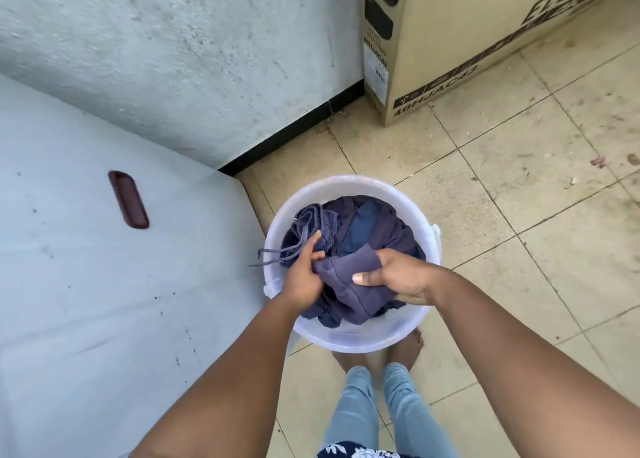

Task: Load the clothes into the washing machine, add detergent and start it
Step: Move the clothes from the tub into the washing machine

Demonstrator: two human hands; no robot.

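A translucent white bucket (353, 336) stands on the tiled floor in front of my feet. It is filled with dark blue and purple clothes (363, 229), one with a drawstring hanging over the rim. My left hand (304, 270) grips the drawstring garment at the bucket's left side. My right hand (394, 274) holds a folded purple-blue piece (343, 281), thumb on top. To the left is the white washing machine (86, 284), lid closed, with a dark red recessed handle (129, 199).
A large cardboard box (467, 35) stands against the wall at the top right. A rough grey wall (173, 59) runs behind the machine. Beige floor tiles (536, 198) spread to the right of the bucket.
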